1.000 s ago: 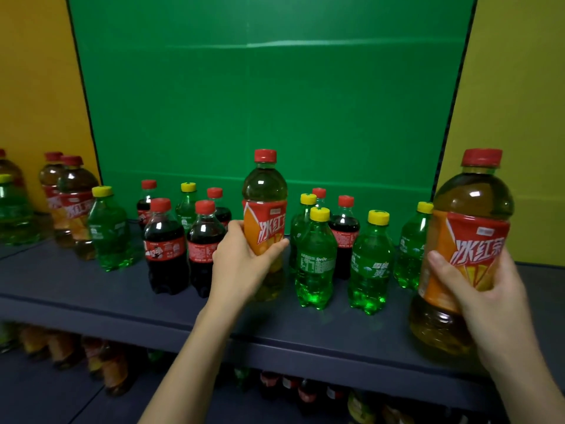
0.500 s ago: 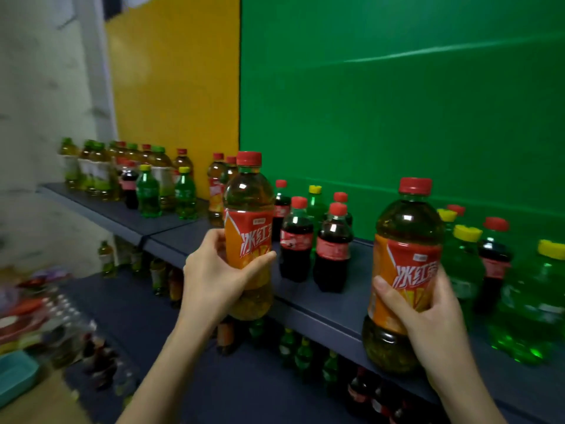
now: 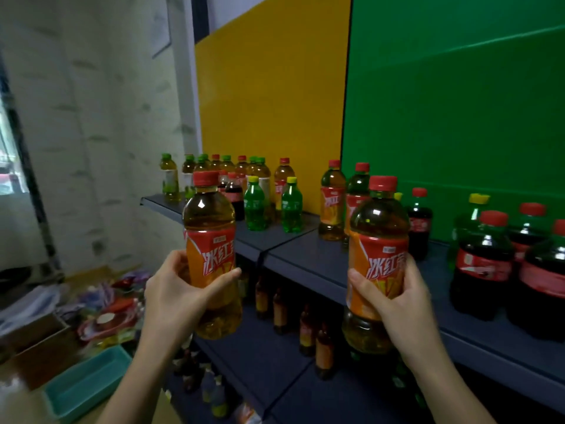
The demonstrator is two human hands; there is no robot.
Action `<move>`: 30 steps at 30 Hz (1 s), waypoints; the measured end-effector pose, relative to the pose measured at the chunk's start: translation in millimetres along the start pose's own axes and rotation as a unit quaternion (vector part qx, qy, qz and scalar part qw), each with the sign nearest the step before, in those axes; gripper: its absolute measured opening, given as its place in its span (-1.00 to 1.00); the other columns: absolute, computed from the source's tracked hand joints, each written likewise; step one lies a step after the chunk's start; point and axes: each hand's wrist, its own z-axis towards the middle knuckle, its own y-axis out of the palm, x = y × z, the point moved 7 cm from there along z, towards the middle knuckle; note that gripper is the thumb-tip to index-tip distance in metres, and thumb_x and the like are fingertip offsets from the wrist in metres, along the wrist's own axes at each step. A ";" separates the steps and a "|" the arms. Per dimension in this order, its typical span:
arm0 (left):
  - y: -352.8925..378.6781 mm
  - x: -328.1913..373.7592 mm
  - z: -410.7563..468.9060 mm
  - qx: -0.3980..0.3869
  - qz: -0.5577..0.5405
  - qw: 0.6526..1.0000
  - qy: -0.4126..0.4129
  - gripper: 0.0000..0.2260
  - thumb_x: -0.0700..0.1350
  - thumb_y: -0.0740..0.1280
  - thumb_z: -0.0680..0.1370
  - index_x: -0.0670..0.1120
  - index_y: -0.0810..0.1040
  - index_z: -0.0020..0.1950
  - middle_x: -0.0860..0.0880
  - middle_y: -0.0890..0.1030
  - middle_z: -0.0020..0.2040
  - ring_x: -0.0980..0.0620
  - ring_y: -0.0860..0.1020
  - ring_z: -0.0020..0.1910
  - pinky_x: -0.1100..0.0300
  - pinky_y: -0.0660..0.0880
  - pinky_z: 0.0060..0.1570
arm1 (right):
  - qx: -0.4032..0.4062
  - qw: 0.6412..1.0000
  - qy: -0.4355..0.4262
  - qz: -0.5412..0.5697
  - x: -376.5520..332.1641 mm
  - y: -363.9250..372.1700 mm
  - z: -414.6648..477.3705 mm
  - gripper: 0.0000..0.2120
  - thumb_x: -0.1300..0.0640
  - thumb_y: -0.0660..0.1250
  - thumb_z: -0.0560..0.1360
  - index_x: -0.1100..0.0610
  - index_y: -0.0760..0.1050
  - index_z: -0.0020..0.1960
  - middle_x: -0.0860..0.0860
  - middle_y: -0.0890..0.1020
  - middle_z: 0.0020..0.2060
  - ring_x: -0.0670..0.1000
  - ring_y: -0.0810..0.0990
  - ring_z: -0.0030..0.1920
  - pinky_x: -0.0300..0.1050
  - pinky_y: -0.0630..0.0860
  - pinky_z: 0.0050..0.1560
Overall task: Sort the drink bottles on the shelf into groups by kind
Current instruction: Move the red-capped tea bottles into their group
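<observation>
My left hand (image 3: pixel 177 293) grips an iced tea bottle (image 3: pixel 211 240) with a red cap and orange label, held in the air in front of the shelf's left part. My right hand (image 3: pixel 397 301) grips a second iced tea bottle (image 3: pixel 377 249) of the same kind, off the front edge of the dark shelf (image 3: pixel 308 255). Two more iced tea bottles (image 3: pixel 332 200) stand on the shelf behind. Dark cola bottles (image 3: pixel 483 264) with red caps stand at the right. Green soda bottles (image 3: pixel 292 206) with yellow caps stand further left.
Several green-capped and red-capped tea bottles (image 3: pixel 214 169) crowd the shelf's far left end by the yellow panel. A lower shelf (image 3: pixel 263 356) holds more small bottles. On the floor at left lie a teal tray (image 3: pixel 85 384), a cardboard box and colourful packets.
The view has swung left along the shelf. Both hands have carried their iced tea bottles leftward, from beside the cola and green soda group to the left section.
</observation>
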 end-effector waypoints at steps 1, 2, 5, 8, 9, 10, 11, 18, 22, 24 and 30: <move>-7.5 -9.3 9.3 -0.003 -0.001 1.000 0.000 -0.44 0.19 0.47 0.11 0.02 0.45 0.02 0.15 0.56 -0.14 0.20 0.54 -0.12 0.20 0.48 -0.11 | -0.004 1.000 0.000 0.001 1.9 16.7 3.7 -0.50 -0.11 0.44 0.17 -0.20 0.40 0.08 -0.17 0.60 -0.04 -0.21 0.58 -0.05 -0.27 0.45 -0.05; -13.8 -18.0 18.5 -0.007 -0.002 1.000 -0.002 -0.44 0.19 0.47 0.11 0.03 0.44 0.02 0.16 0.55 -0.14 0.21 0.53 -0.12 0.23 0.47 -0.13 | -0.007 1.000 -0.002 0.001 3.0 32.2 7.5 -0.50 -0.12 0.44 0.17 -0.20 0.40 0.09 -0.17 0.60 -0.04 -0.22 0.59 -0.06 -0.26 0.46 -0.03; -28.3 -41.7 46.5 -0.021 -0.004 1.000 -0.007 -0.44 0.20 0.47 0.11 0.03 0.45 0.03 0.13 0.56 -0.12 0.21 0.53 -0.11 0.26 0.47 -0.15 | -0.013 1.000 -0.008 -0.004 5.2 71.0 20.6 -0.46 -0.14 0.44 0.19 -0.19 0.39 0.14 -0.17 0.61 -0.02 -0.25 0.58 -0.03 -0.25 0.48 -0.01; -34.7 -62.0 72.9 -0.025 -0.008 1.000 -0.010 -0.45 0.21 0.47 0.11 0.04 0.46 0.01 0.09 0.58 -0.11 0.14 0.56 -0.11 0.16 0.51 -0.10 | -0.015 1.000 -0.011 -0.013 7.2 102.6 36.0 -0.48 -0.14 0.43 0.20 -0.22 0.37 0.12 -0.19 0.59 -0.02 -0.29 0.56 -0.03 -0.31 0.46 -0.06; -35.2 -69.6 81.6 -0.027 -0.013 0.999 -0.011 -0.46 0.21 0.47 0.10 0.05 0.46 0.00 0.08 0.58 -0.11 0.13 0.56 -0.11 0.14 0.51 -0.08 | -0.013 1.000 -0.009 -0.012 9.8 111.6 41.5 -0.49 -0.15 0.43 0.19 -0.23 0.37 0.11 -0.20 0.59 -0.02 -0.29 0.57 -0.03 -0.31 0.46 -0.06; -35.0 -77.3 90.4 -0.029 -0.019 0.999 -0.014 -0.45 0.23 0.48 0.09 0.06 0.45 -0.01 0.09 0.58 -0.11 0.12 0.56 -0.10 0.12 0.52 -0.06 | -0.011 1.000 -0.009 -0.013 12.8 120.5 47.0 -0.49 -0.15 0.43 0.19 -0.22 0.37 0.11 -0.20 0.59 -0.03 -0.28 0.57 -0.03 -0.30 0.47 -0.06; -34.3 -85.1 99.6 -0.031 -0.025 0.999 -0.016 -0.42 0.26 0.50 0.08 0.07 0.45 -0.02 0.10 0.58 -0.11 0.12 0.56 -0.10 0.11 0.53 -0.06 | -0.008 1.000 -0.010 -0.015 16.6 129.1 52.8 -0.47 -0.15 0.43 0.19 -0.21 0.38 0.13 -0.19 0.60 -0.02 -0.27 0.57 -0.03 -0.29 0.47 -0.05; -22.5 -137.4 169.6 -0.037 -0.055 0.998 -0.005 -0.42 0.36 0.51 0.02 0.16 0.45 -0.10 0.10 0.60 -0.10 0.15 0.56 -0.11 0.17 0.52 -0.11 | 0.028 0.999 -0.008 -0.027 50.9 178.7 100.8 -0.48 -0.14 0.44 0.18 -0.25 0.35 0.09 -0.21 0.58 -0.01 -0.25 0.56 -0.02 -0.32 0.44 -0.06; -4.0 -163.8 224.6 -0.062 -0.072 0.995 0.011 -0.46 0.29 0.53 0.04 0.15 0.46 -0.10 0.10 0.60 -0.09 0.17 0.57 -0.11 0.22 0.51 -0.13 | 0.064 0.998 -0.007 -0.027 70.8 206.5 137.7 -0.42 -0.13 0.44 0.16 -0.23 0.34 0.14 -0.23 0.56 0.00 -0.24 0.55 0.00 -0.28 0.43 -0.05; 6.2 -175.5 252.8 -0.077 -0.077 0.994 0.020 -0.44 0.30 0.54 0.03 0.14 0.48 -0.09 0.12 0.61 -0.10 0.17 0.59 -0.12 0.26 0.51 -0.17 | 0.083 0.996 -0.013 -0.035 77.2 217.3 156.5 -0.38 -0.14 0.44 0.14 -0.17 0.36 0.17 -0.23 0.56 0.00 -0.22 0.54 0.01 -0.28 0.43 -0.04; 45.9 -199.9 314.3 -0.114 -0.094 0.988 0.046 -0.49 0.19 0.49 0.07 0.07 0.49 -0.07 0.12 0.61 -0.12 0.19 0.57 -0.13 0.33 0.47 -0.20 | 0.126 0.989 -0.020 -0.067 93.3 239.1 195.8 -0.37 -0.11 0.45 0.15 -0.15 0.36 0.19 -0.24 0.56 -0.01 -0.23 0.55 0.01 -0.25 0.44 -0.01</move>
